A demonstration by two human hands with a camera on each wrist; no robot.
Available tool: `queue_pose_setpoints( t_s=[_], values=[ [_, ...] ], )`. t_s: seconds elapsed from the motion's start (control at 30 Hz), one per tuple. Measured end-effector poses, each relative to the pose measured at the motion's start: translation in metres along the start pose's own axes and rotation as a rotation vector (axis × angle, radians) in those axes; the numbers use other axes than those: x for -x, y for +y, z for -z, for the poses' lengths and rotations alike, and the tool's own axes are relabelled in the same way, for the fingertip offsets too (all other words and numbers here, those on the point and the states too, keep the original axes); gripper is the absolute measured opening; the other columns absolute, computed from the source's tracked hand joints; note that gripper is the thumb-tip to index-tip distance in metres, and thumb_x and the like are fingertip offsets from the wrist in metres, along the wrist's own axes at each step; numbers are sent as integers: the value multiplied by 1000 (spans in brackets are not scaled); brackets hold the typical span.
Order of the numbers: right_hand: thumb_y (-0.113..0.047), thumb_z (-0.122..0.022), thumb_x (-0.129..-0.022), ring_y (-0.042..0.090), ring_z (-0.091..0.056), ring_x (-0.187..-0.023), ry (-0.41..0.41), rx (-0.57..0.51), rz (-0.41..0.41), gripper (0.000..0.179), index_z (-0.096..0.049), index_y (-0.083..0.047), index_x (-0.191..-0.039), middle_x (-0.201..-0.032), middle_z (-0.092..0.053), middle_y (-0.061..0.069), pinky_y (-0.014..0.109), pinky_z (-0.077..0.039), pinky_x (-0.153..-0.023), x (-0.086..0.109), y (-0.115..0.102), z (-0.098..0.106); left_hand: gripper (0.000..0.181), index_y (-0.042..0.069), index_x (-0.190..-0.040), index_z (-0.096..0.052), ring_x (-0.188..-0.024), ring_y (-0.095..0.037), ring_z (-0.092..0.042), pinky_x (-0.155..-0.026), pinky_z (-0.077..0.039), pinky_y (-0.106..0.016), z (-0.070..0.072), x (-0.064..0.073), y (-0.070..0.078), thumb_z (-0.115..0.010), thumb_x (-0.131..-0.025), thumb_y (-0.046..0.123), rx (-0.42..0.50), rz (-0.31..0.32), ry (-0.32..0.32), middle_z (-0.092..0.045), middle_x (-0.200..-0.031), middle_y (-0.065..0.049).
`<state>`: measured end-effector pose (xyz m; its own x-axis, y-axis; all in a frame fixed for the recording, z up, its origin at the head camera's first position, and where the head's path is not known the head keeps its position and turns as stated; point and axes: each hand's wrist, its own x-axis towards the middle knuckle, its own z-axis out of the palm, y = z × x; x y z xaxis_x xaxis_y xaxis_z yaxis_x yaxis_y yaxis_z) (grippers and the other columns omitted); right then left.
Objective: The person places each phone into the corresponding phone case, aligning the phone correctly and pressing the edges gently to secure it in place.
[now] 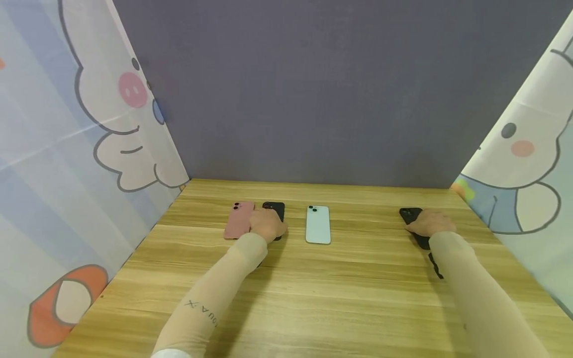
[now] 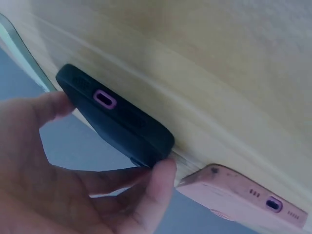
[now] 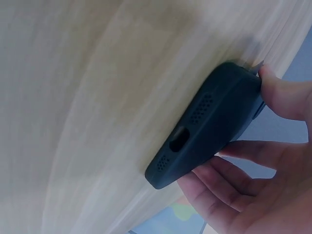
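Note:
My left hand grips a black smartphone by its two long edges, thumb on one side and fingers on the other. Its charging port, ringed in purple, faces the left wrist camera. Just left of it lies a pink smartphone, back up. A pale mint smartphone rests face down in the middle. Far to the right, my right hand holds a second black smartphone by its sides. That phone lies slanted on the table, partly hidden by the hand in the head view.
The phones are on a wood-grain table. A dark grey panel stands behind it. Cartoon-print curtains hang at the left and right. A thin black strip shows beside my right wrist.

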<state>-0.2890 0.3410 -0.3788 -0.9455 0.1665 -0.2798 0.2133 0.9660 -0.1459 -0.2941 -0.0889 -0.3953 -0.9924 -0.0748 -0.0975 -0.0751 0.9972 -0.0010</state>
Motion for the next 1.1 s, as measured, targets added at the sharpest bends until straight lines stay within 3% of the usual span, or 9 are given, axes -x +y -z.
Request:
queue_pose_setpoints(
  t_s=[0.2, 0.33, 0.47, 0.53, 0.63, 0.9, 1.1],
  values=[
    [-49, -61, -97, 56, -57, -96, 0, -2, -19, 78, -51, 23, -123, -118, -47, 51, 52, -56, -69, -2, 0, -1, 57, -8, -127, -63, -101, -36, -59, -77, -57, -43, 0, 1, 12, -59, -97, 40, -36, -62, 53, -59, -115, -26],
    [-50, -61, -96, 58, -56, -98, -2, 0, -16, 79, -51, 24, -123, -118, -46, 51, 54, -55, -70, -3, 2, -3, 51, -5, -126, -63, -106, -38, -58, -80, -56, -46, 3, 2, 21, -62, -95, 36, 43, -113, 55, -58, -116, -25],
    [-49, -61, -96, 62, -53, -104, 9, 7, -24, 79, -50, 24, -125, -121, -44, 53, 58, -55, -74, -5, 0, -4, 34, 5, -89, -67, -95, -33, -56, -73, -51, -43, 3, 2, 33, -63, -95, 38, 206, -144, 10, -57, -102, -18],
    [-48, -61, -97, 64, -51, -107, 14, 6, -39, 79, -47, 24, -127, -123, -41, 54, 60, -54, -78, -6, -3, -5, 38, 11, -75, -61, -89, -29, -53, -70, -47, -40, 3, 4, 40, -60, -96, 42, 271, -150, -15, -56, -97, -14],
    [-45, -59, -98, 66, -46, -113, 19, -1, -61, 80, -42, 26, -130, -124, -37, 55, 64, -50, -85, -6, -6, -7, 46, 13, -68, -59, -79, -24, -49, -66, -42, -36, 4, 8, 53, -55, -99, 47, 306, -156, -41, -56, -91, -11],
    [-41, -59, -99, 67, -39, -118, 20, -18, -91, 80, -36, 27, -133, -127, -34, 56, 67, -44, -94, -3, -10, -8, 58, 13, -79, -73, -55, -13, -49, -47, -38, -27, 6, 14, 81, -52, -98, 64, 289, -172, -124, -62, -72, -2],
    [-39, -57, -98, 68, -38, -119, 21, -19, -91, 78, -37, 27, -133, -127, -33, 56, 67, -44, -93, -3, -11, -7, 69, 9, -99, -79, -50, -10, -45, -43, -37, -26, 6, 14, 95, -51, -94, 72, 240, -119, -144, -66, -82, -6]
  ],
)
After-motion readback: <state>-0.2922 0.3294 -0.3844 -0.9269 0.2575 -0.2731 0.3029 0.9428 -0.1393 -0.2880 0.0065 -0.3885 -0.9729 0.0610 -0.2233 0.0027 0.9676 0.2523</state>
